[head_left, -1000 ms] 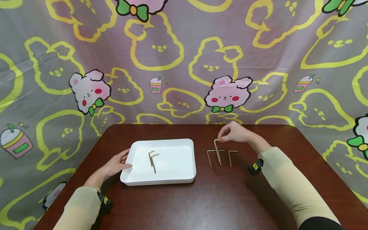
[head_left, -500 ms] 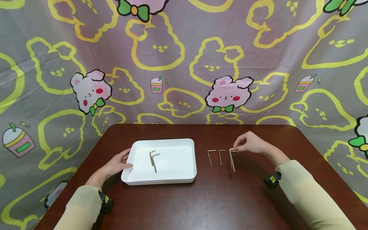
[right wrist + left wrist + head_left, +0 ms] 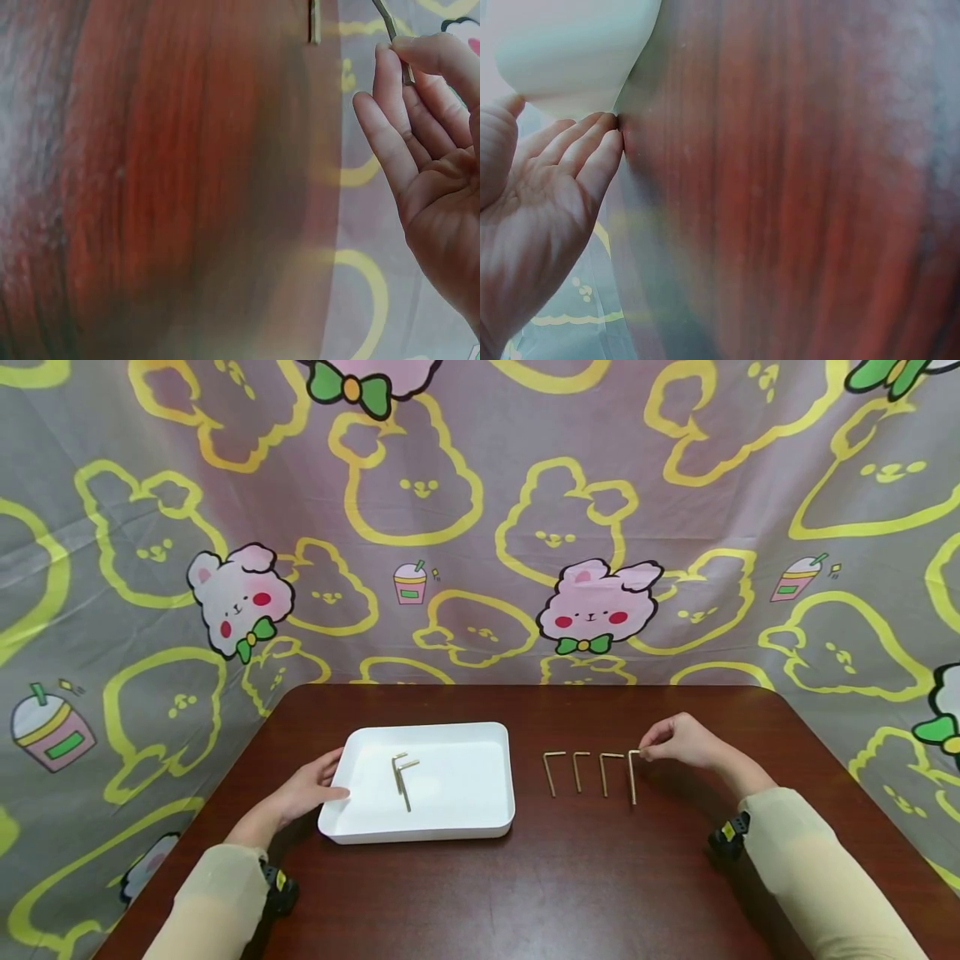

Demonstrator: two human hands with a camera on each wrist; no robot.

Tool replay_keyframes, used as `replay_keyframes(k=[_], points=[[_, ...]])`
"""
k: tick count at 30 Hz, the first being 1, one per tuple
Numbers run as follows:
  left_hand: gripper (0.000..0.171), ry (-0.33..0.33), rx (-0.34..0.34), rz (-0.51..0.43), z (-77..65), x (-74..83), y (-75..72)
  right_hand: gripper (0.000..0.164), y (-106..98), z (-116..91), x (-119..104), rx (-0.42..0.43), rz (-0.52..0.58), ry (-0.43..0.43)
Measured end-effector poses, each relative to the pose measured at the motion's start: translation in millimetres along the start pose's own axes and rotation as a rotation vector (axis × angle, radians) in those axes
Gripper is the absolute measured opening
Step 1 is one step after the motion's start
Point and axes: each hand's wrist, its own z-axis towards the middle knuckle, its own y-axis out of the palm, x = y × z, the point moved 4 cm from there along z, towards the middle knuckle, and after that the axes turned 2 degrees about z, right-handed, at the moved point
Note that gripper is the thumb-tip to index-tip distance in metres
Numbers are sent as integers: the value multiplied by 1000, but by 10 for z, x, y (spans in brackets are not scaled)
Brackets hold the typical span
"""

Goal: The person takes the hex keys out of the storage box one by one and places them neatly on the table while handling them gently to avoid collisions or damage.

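Observation:
My left hand (image 3: 303, 789) holds the left end of a shallow white tray (image 3: 450, 832), thumb over the rim and fingers against the outer wall. In the left wrist view, those fingers (image 3: 592, 154) look nearly straight beside the tray's side (image 3: 577, 64). Two brass-coloured hex keys (image 3: 405, 789) lie crossing in the tray. My right hand (image 3: 684, 742) pinches the short arm of another hex key (image 3: 632, 781) between thumb and fingertips, its long arm pointing toward me. In the right wrist view, the pinched hex key (image 3: 407, 73) shows partly between the fingers.
Three L-shaped hex keys stand in a row on the dark wood table (image 3: 480, 902): a left one (image 3: 550, 775), a middle one (image 3: 577, 772) and a right one (image 3: 603, 777). A patterned cloth (image 3: 480, 527) hangs behind and beside the table.
My right hand has carried its hex key rightward, past the others, and lowered it to the right end of the row. The left hand still holds the tray.

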Motion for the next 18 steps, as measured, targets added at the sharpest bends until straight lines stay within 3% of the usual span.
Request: replay_keyframes(k=[14, 18], points=[[86, -8, 2, -5, -2, -6, 5, 11, -45, -12, 210, -5, 65, 61], [86, -13, 6, 3, -3, 6, -1, 9, -33, 21, 252, -2, 40, 60]])
